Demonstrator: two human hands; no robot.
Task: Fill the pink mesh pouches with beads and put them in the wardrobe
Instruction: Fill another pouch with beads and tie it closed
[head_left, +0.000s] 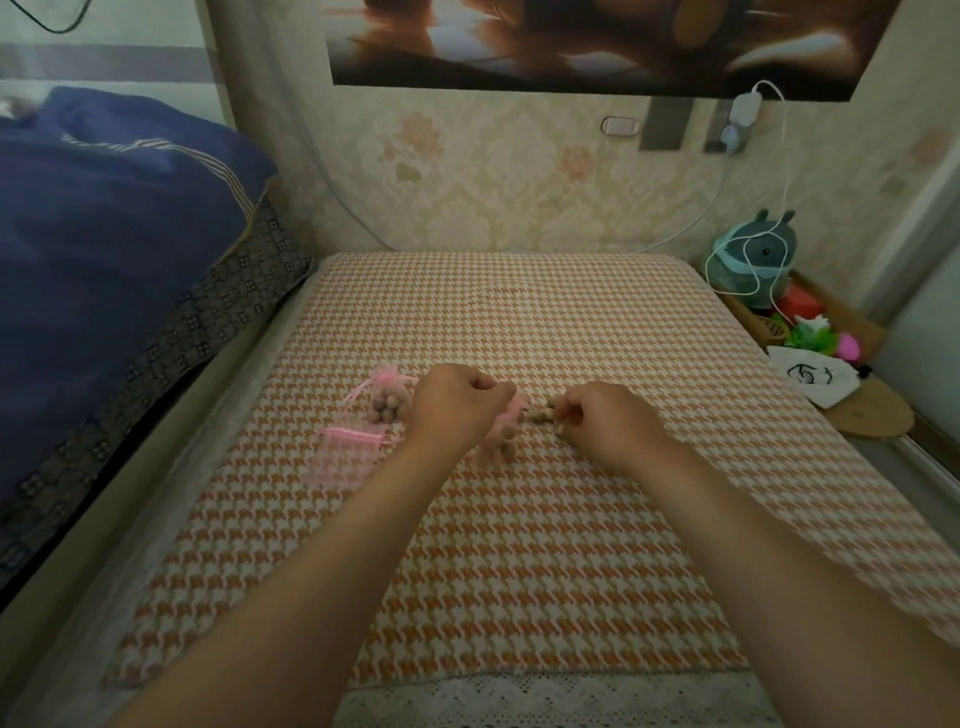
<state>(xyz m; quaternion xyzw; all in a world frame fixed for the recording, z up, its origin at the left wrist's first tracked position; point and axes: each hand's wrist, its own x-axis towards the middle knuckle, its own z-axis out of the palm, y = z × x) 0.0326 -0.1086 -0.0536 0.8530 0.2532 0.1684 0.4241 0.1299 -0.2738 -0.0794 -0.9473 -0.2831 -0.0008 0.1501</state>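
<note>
Left grip (457, 405) round pink pouch (503, 423), right grip (597, 415) pinching beads (537, 414), well inside mat (519, 561) edges

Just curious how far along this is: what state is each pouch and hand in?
Pink mesh pouch in hand: held, beads in its bottom.
Far pink mesh pouch: holds beads, neck gathered.
Flat pink mesh pouch: empty, lying flat.
Left hand: grips the pouch in hand.
Right hand: pinches tan round beads.

Sheer pink mesh pouches (347, 457) on matt woven houndstooth cloth (519, 322).
</note>
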